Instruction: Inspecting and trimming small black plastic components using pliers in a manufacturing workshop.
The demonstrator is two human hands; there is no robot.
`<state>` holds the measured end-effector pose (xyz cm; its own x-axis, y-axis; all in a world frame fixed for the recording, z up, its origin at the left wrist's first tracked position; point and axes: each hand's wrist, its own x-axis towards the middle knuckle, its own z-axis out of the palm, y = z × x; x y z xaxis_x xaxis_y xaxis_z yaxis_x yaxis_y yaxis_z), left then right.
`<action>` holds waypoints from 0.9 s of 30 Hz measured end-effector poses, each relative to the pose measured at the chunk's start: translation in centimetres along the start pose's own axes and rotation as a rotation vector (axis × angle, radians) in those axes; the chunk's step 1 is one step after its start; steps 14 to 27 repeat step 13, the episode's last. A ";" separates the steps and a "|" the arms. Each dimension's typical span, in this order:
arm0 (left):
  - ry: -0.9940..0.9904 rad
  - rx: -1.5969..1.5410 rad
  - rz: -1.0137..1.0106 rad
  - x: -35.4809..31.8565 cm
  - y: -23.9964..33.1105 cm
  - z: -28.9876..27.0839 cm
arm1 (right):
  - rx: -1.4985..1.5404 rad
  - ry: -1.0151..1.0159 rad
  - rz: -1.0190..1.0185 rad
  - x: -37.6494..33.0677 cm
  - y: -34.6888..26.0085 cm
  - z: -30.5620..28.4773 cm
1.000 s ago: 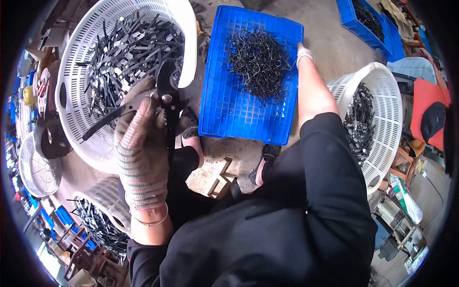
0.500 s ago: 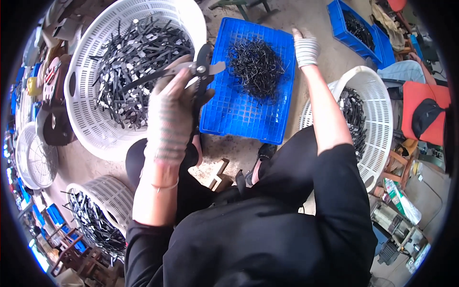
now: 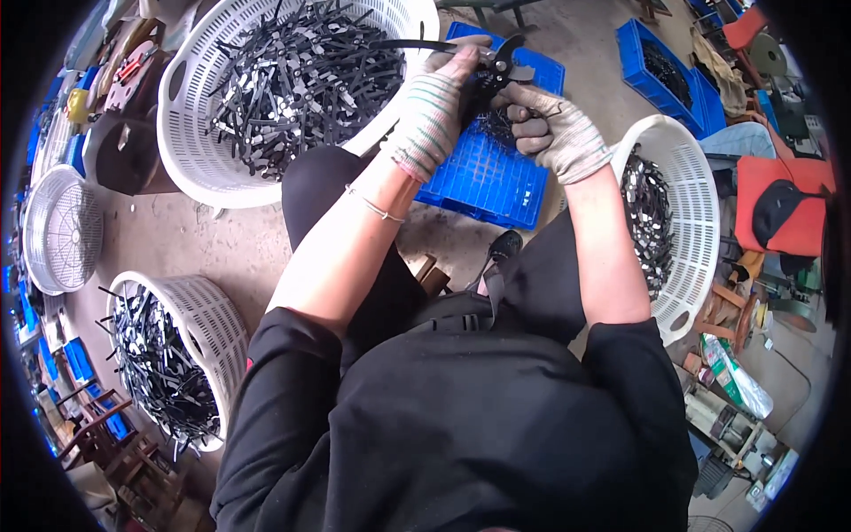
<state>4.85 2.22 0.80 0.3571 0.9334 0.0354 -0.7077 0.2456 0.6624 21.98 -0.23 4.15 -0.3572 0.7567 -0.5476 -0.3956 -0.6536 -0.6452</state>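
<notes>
My left hand [image 3: 430, 111], in a striped knit glove, is closed around dark pruning shears [image 3: 503, 67]. One long arm of them sticks out to the left over the big basket. My gloved right hand [image 3: 560, 140] is close beside the shears' head, fingers curled, with a thin dark wire piece [image 3: 556, 109] showing at them. Its fingertips are near or at the tool; contact is hard to make out. Below both hands lies a blue plastic tray [image 3: 487, 188] with a tangled heap of black wire pieces [image 3: 498, 129], partly hidden by my hands.
A large white basket [image 3: 189, 120] full of dark metal parts stands at the far left. Similar baskets stand at the near left [image 3: 213, 315] and the right [image 3: 703, 213]. Blue crates [image 3: 628, 53] sit at the far right, near a red chair [image 3: 749, 191] with a black cap.
My right hand has come from the tray's right edge to the shears, now with a wire piece. My left hand has moved the shears right, over the tray. The view has shifted.
</notes>
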 end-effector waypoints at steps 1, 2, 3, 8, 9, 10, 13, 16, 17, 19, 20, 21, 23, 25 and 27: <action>-0.004 -0.003 -0.002 -0.4 0.1 0.3 | 0.090 -0.017 0.039 -0.1 0.6 0.1; -0.001 0.018 0.000 -0.8 0.3 0.5 | 0.089 -0.012 0.037 -0.2 1.1 -0.1; 0.003 0.038 0.002 -1.2 0.5 0.7 | 0.215 -0.071 0.079 -0.3 1.7 -0.6; -0.003 0.181 -0.085 -1.7 0.8 0.1 | 0.385 -0.179 0.223 0.1 2.7 -1.7; -0.033 0.181 -0.078 -1.8 0.5 -0.2 | 0.388 -0.177 0.222 0.2 2.9 -1.9; -0.056 0.179 -0.065 -2.0 0.1 -0.7 | 0.425 -0.130 0.257 0.3 3.0 -1.5; -0.053 0.237 -0.098 -1.3 -0.9 -2.1 | 0.528 -0.143 0.366 0.7 3.3 -1.6; -0.053 0.237 -0.098 -1.3 -0.9 -2.1 | 0.528 -0.143 0.366 0.7 3.3 -1.6; -0.053 0.237 -0.098 -1.3 -0.9 -2.1 | 0.528 -0.143 0.366 0.7 3.3 -1.6; -0.053 0.237 -0.098 -1.3 -0.9 -2.1 | 0.528 -0.143 0.366 0.7 3.3 -1.6; -0.053 0.237 -0.098 -1.3 -0.9 -2.1 | 0.528 -0.143 0.366 0.7 3.3 -1.6; -0.053 0.237 -0.098 -1.3 -0.9 -2.1 | 0.528 -0.143 0.366 0.7 3.3 -1.6; -0.053 0.237 -0.098 -1.3 -0.9 -2.1 | 0.528 -0.143 0.366 0.7 3.3 -1.6; -0.053 0.237 -0.098 -1.3 -0.9 -2.1 | 0.528 -0.143 0.366 0.7 3.3 -1.6; -0.053 0.237 -0.098 -1.3 -0.9 -2.1 | 0.528 -0.143 0.366 0.7 3.3 -1.6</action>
